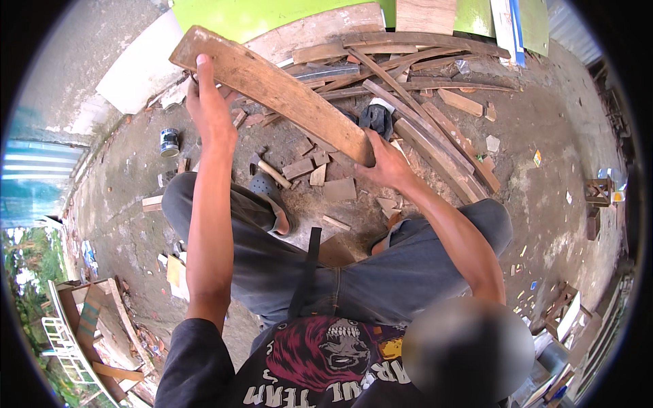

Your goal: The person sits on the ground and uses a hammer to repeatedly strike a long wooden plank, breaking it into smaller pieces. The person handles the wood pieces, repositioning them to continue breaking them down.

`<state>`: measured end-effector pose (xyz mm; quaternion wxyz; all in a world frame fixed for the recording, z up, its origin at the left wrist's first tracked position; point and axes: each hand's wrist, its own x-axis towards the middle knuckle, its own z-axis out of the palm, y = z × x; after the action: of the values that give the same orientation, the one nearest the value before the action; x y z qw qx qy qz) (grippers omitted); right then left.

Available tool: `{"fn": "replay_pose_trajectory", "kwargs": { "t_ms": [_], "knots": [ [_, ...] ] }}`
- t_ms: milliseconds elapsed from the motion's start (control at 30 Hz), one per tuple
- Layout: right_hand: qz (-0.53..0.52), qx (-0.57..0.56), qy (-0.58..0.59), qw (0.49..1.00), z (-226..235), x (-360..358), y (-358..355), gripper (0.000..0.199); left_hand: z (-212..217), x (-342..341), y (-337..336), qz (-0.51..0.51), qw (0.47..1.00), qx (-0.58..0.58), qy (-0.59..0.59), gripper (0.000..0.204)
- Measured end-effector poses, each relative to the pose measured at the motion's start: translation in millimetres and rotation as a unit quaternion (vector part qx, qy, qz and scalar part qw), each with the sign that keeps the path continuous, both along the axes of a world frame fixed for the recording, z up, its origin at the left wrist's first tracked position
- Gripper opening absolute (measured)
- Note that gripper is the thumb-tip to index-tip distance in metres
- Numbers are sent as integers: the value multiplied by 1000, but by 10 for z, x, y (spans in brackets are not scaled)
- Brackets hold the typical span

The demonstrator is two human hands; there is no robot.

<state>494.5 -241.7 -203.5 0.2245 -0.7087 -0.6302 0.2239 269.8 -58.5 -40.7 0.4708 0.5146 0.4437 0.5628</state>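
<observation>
Black tee w/ red skull graphic [333, 350] & pale lettering, short sleeves, grey-blue jeans [381, 272], bare forearms.

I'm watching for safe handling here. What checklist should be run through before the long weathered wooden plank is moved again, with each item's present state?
1. Left hand grips the long weathered wooden plank near its far end: ok.
2. Right hand holds the near end: ok.
3. Plank lifted off the ground: ok.
4. Ground underfoot free of clutter: not ok; small wood offcuts and a hammer lie by the feet.
5. Nails or splinters in the plank: cannot tell.
6. Pile of loose boards lies beyond the plank: not ok.
</observation>
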Motion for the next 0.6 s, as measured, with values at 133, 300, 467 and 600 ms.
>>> {"fn": "replay_pose_trajectory", "kwargs": {
  "t_ms": [133, 300, 467, 600],
  "knots": [
    [-2, -24, -26, 999, -51, -36, 100, 82, -519, -227, 48, -64, 991, -95, -71, 95],
    [66, 2, -15, 998, -275, -347, 355, 82, -985, -633, 182, 1, 992, -128, -19, 78],
    [91, 6, -9, 996, -438, -783, 628, 85, -989, -1047, 422, 16, 989, -127, 68, 77],
    [131, -49, 29, 990, -404, -1277, 972, 90, -1001, -1475, 606, 73, 990, -81, 90, 69]
  ]
}}
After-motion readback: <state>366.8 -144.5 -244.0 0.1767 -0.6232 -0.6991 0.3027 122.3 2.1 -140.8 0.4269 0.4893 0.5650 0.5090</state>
